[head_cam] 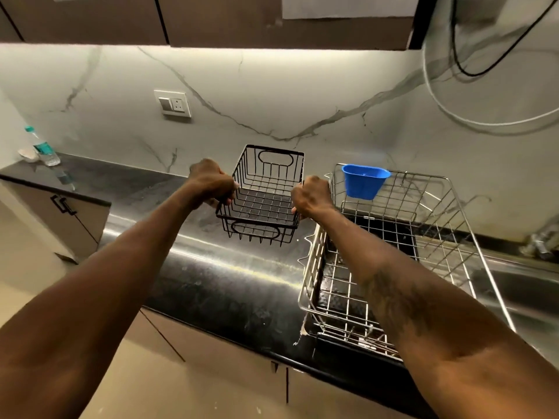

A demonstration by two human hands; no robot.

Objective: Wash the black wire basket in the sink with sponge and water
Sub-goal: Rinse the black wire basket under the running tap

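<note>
We count one black wire basket [263, 195], held over the dark desk [211, 282] just left of the dish rack, well short of the sink. Two hands hold it. The left hand [211, 182] is clenched round the rim of its left side and the right hand [311, 196] round the rim of its right side. The fingertips curl out of sight behind the wires. The basket has two oval handle loops, one at the near end and one at the far end.

Beside it stands one steel wire dish rack [314, 261], with one blue plastic tub [364, 181] hooked on its far rail. The right forearm crosses over the rack and hides part of it. We make out one steel sink [514, 285], cut off by the right edge, and a blurred tap [538, 243] behind it.

At the far left stands one water bottle [44, 146], and next to it a small white thing we cannot identify. On the wall we count one switch-and-socket plate [172, 103] and two cables, one black and one white.
</note>
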